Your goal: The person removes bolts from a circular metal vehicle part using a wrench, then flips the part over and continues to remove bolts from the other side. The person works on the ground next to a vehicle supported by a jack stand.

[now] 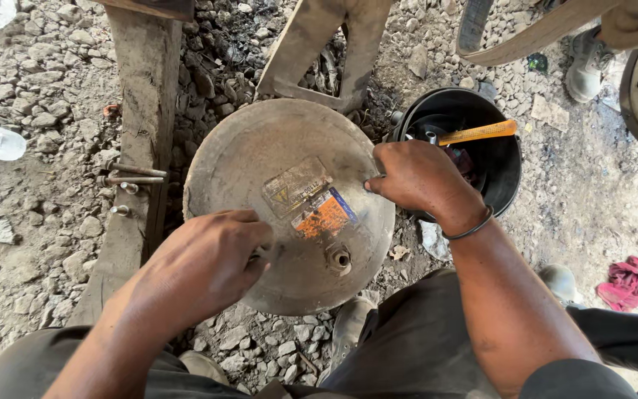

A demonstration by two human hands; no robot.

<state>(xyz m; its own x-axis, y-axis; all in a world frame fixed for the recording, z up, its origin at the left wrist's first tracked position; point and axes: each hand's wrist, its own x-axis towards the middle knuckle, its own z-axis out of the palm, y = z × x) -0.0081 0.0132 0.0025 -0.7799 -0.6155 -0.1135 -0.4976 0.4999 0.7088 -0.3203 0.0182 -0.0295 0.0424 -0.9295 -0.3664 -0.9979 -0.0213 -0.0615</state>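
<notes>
Round dusty metal disc (pixel 275 199) sits centre frame over rubble, flat face up toward the camera; no long axis, being circular. Its small threaded port (pixel 340 259) lies toward the near-right rim, worn labels (pixel 308 198) mid-face. Left hand (pixel 204 266) curled closed on the near-left edge, fingers folded under something I cannot make out. Right hand (pixel 415 177) pinches a thin item at the right rim. Judgement: keep the disc level and braced with the left while the right works. Black bucket (pixel 500 162) with orange-handled tool (pixel 481 132) far right.
</notes>
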